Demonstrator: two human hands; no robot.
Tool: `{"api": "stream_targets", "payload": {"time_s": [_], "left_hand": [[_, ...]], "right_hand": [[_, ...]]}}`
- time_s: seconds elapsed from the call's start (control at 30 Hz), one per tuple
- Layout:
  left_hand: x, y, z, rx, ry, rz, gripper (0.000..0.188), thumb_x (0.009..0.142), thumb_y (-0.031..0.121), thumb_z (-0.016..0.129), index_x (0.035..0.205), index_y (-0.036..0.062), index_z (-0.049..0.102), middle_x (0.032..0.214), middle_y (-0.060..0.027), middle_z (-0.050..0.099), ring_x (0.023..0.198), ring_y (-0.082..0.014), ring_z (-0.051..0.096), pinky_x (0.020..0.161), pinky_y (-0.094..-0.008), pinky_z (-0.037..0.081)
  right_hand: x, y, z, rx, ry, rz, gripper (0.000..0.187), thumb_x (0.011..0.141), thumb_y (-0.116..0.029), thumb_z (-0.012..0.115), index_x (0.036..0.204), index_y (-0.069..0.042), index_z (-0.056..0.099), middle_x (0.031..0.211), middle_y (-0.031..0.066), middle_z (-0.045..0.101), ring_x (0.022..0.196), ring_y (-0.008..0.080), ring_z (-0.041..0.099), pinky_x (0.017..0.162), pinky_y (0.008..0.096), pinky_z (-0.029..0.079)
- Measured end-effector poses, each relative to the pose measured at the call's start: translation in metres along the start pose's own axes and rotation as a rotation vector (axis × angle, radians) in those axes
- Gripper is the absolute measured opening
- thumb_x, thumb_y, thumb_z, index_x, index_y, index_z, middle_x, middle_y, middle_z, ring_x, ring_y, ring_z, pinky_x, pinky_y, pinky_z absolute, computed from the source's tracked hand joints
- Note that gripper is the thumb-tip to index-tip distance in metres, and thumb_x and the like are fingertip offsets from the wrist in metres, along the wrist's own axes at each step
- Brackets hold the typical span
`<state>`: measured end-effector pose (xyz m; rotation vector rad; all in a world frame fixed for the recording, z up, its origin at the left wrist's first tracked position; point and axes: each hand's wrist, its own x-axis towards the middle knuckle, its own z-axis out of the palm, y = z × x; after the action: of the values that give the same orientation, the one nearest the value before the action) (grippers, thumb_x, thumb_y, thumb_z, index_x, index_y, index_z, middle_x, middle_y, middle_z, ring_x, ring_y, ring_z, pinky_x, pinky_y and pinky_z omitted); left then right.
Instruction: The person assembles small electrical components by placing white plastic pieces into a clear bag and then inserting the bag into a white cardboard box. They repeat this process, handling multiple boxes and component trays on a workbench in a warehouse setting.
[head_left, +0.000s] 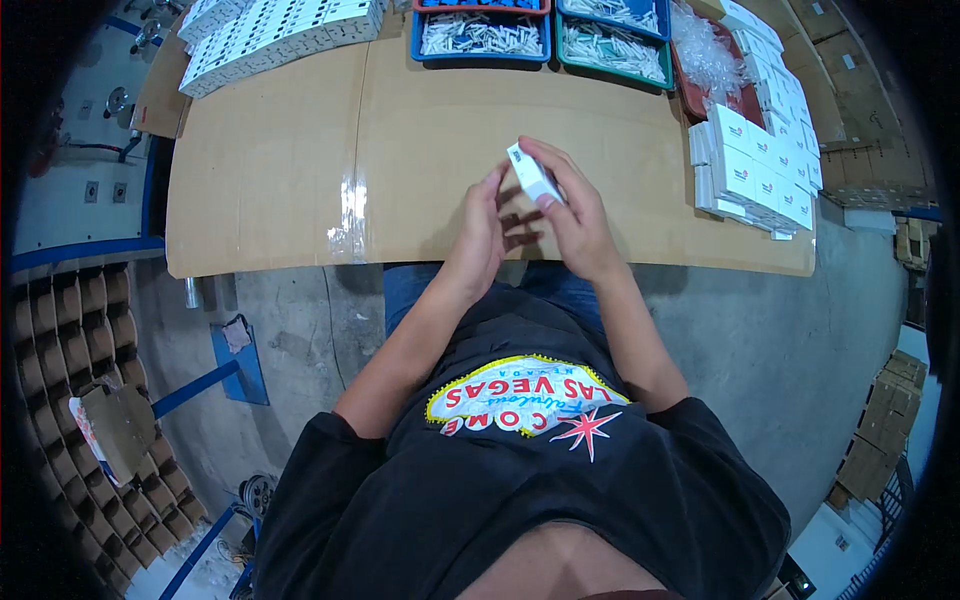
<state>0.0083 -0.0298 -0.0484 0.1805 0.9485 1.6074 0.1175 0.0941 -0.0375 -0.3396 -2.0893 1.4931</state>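
Above the near edge of the cardboard-covered bench (270,170), a small white box (533,174) is held tilted, clear of the surface, in the right hand (583,222), whose fingers and thumb are closed in around it, the thumb at its near end and a finger at its far end. Just beside it on the left, the left hand (475,240) is loosely curved and fairly wide, its fingers reaching below the box; whether they touch it cannot be told. At the far side of the bench stand a blue tray (482,62) and a green tray (616,74), side by side, both filled with slim white pieces (480,36). Right of these, clear plastic bags (708,48) are heaped in a red tray (690,97). White boxes with small printed marks are piled in a stack (755,172) along the right side of the bench, and a long block of packed white cartons (290,42) occupies the far left corner. Left of the person, well below the bench top, lies a brown cardboard grid (85,330).
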Motion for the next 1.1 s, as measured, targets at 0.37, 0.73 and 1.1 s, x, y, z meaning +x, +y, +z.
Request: {"api": "stream_targets", "payload": {"time_s": [0.37, 0.73, 1.1], "left_hand": [[-0.008, -0.001, 0.027, -0.102, 0.160, 0.052, 0.059, 0.105, 0.062, 0.041, 0.140, 0.0153, 0.051, 0.122, -0.0018, 0.061, 0.115, -0.0146, 0.060, 0.098, -0.0348, 0.049], [-0.006, -0.015, 0.033, -0.078, 0.264, 0.198, 0.058, 0.107, 0.057, 0.042, 0.139, 0.0096, 0.051, 0.121, -0.0035, 0.061, 0.113, -0.0147, 0.059, 0.100, -0.0330, 0.046], [-0.007, -0.017, 0.034, -0.070, 0.294, 0.174, 0.060, 0.107, 0.058, 0.040, 0.139, 0.0081, 0.050, 0.120, -0.0042, 0.061, 0.114, -0.0144, 0.058, 0.099, -0.0334, 0.046]], "right_hand": [[-0.003, 0.000, 0.014, -0.332, -0.049, -0.239, 0.060, 0.100, -0.030, 0.064, 0.147, 0.004, 0.049, 0.151, 0.0265, 0.049, 0.139, 0.0427, 0.049, 0.114, 0.0461, 0.041], [-0.004, 0.011, 0.027, -0.319, 0.036, -0.392, 0.058, 0.107, -0.035, 0.050, 0.143, 0.011, 0.050, 0.142, 0.0308, 0.056, 0.133, 0.0470, 0.054, 0.113, 0.0491, 0.043], [-0.009, 0.013, 0.028, -0.238, 0.035, -0.306, 0.053, 0.107, -0.033, 0.049, 0.140, 0.008, 0.054, 0.142, 0.0289, 0.057, 0.134, 0.0455, 0.054, 0.113, 0.0494, 0.042]]}}
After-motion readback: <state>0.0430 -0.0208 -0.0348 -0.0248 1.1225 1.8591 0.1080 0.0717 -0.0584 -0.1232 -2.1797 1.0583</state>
